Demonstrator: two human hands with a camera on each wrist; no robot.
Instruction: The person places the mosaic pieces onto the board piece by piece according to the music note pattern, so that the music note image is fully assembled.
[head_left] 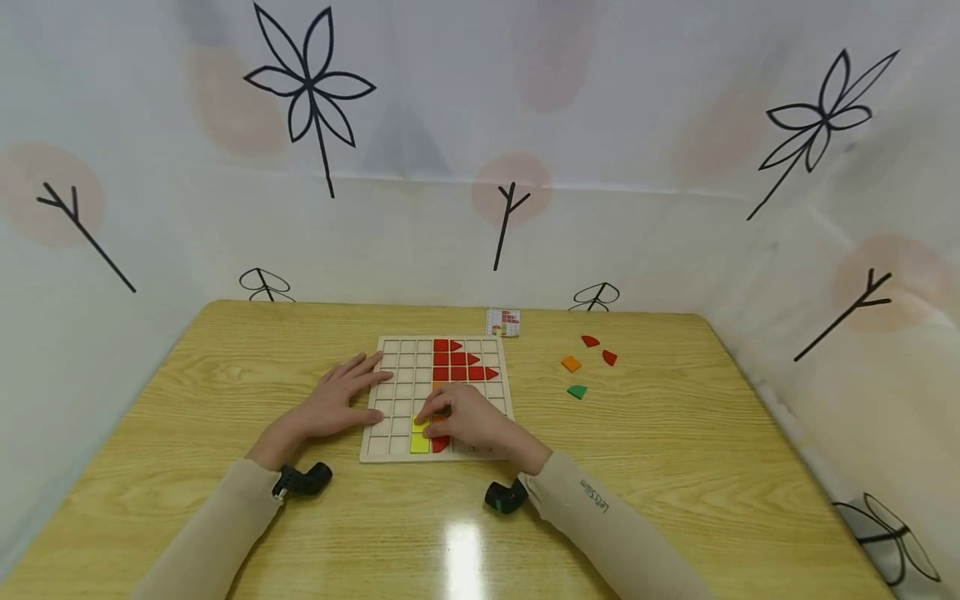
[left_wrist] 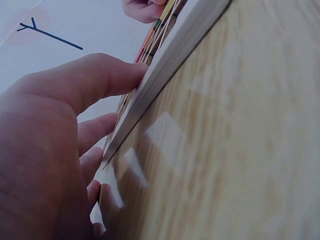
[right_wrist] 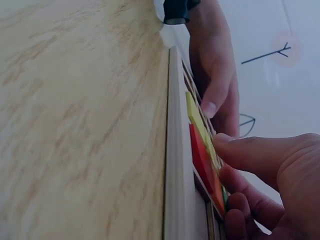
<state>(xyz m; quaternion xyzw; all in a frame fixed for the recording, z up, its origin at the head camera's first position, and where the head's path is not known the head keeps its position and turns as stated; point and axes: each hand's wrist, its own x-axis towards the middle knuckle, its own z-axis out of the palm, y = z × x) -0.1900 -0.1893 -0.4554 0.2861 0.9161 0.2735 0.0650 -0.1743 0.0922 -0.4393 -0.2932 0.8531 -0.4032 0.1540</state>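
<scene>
A wooden grid board (head_left: 401, 393) lies on the table with colored flat tiles in its cells. Along its left edge rests my left hand (head_left: 336, 402), fingers spread and fairly straight; in the left wrist view the thumb (left_wrist: 115, 77) touches the board's rim. Over the board's lower middle, my right hand (head_left: 468, 417) has curled fingers, with thumb and index finger pinching a yellow square tile (head_left: 420, 424). Another yellow square tile (head_left: 420, 443) lies just below, beside a red tile (head_left: 439, 445). Red squares and pointed tiles (head_left: 459, 373) fill upper rows. The right hand hides some cells.
Right of the board lie two red quarter-round tiles (head_left: 590, 341), an orange square tile (head_left: 572, 363) and a green tile (head_left: 577, 391). A small printed pattern card (head_left: 503, 322) sits behind the board. A patterned cloth (head_left: 420, 242) hangs behind the wooden table (head_left: 637, 450).
</scene>
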